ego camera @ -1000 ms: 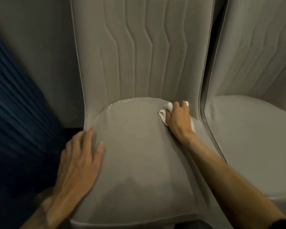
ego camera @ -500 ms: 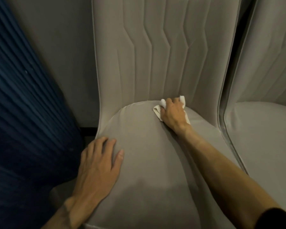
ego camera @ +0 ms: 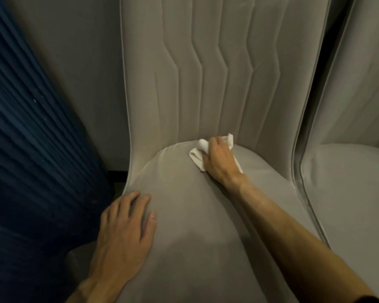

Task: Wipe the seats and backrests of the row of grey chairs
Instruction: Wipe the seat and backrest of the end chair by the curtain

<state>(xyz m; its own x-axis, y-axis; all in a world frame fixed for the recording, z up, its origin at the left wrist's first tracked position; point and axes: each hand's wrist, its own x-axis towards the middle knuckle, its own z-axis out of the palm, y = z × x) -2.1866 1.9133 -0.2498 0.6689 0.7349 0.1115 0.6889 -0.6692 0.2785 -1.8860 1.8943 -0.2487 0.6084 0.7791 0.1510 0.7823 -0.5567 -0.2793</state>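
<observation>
Right hand [ego camera: 218, 162] clutches bunched white cloth [ego camera: 197, 154] at the back of the grey chair seat [ego camera: 195, 237], against the backrest [ego camera: 217, 73]. Left hand [ego camera: 124, 232] flat, bracing seat's left edge. Cloth looks light, limp; best held wadded.

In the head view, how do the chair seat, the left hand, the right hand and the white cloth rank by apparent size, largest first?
1. chair seat
2. left hand, nearer the camera, so its lead over the right hand is unsure
3. right hand
4. white cloth, partly hidden under that hand
</observation>
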